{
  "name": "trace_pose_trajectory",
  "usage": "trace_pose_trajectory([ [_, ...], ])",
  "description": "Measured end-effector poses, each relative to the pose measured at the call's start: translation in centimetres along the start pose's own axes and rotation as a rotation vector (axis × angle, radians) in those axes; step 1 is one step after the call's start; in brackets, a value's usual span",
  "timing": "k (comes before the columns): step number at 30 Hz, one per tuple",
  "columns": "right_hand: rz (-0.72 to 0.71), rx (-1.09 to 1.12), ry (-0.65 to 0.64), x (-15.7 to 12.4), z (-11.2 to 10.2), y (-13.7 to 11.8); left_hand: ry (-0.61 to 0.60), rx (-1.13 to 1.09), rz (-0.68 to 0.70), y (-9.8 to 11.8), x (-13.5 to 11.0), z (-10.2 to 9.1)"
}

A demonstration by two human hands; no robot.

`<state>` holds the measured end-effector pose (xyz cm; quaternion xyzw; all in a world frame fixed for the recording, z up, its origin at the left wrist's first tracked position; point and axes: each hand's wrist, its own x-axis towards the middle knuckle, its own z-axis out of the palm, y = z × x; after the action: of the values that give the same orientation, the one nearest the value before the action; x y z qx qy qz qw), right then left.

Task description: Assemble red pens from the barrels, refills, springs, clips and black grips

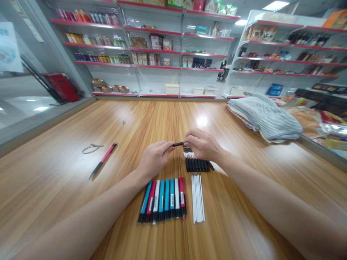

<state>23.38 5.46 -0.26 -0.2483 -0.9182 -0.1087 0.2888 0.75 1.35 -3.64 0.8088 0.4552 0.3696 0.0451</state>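
Note:
A short black pen grip is held level above the table between my two hands. My left hand is closed, pinching its left end with thumb and fingers. At the other end, the fingers of my right hand are pinched on it. Below my right hand lie a row of similar black grips, several small white pieces and small dark parts partly hidden by the fingers. Nearer me are blue, pink and white pen barrels side by side, with thin white refills to their right.
An assembled pink and black pen lies at left beside a thin grey loop. Farther back is a small metallic bit. Folded striped cloths sit at the right edge. Stocked shelves stand behind the wooden table.

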Motion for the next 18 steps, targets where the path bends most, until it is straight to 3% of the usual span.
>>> trace_pose_trajectory([
  [11,-0.027,0.008,-0.015,-0.1,0.3,-0.1,-0.002,-0.022,0.030,-0.3,-0.2,0.5],
  [18,-0.034,-0.077,0.142,-0.1,0.1,0.1,0.002,-0.060,-0.035,1.0,0.2,-0.2],
])
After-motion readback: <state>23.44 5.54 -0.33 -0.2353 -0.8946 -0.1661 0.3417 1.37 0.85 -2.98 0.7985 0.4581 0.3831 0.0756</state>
